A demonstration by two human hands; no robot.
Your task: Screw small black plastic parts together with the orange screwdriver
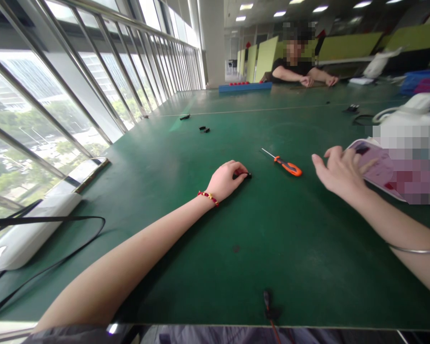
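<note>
My left hand rests on the green table with its fingers closed around a small black piece, whose end shows past the fingertips; its exact kind I cannot make out. My right hand is raised over the table at the right, fingers apart and holding nothing, beside a pink tray-like thing that is partly blurred out. Between the two hands lies a screwdriver with an orange and grey handle, its thin metal shaft pointing away to the left.
Several small black pieces lie farther back on the green table. A white power strip and black cables occupy the left edge by the railing. At the front lies a dark cable end. A person sits across, near a blue rack.
</note>
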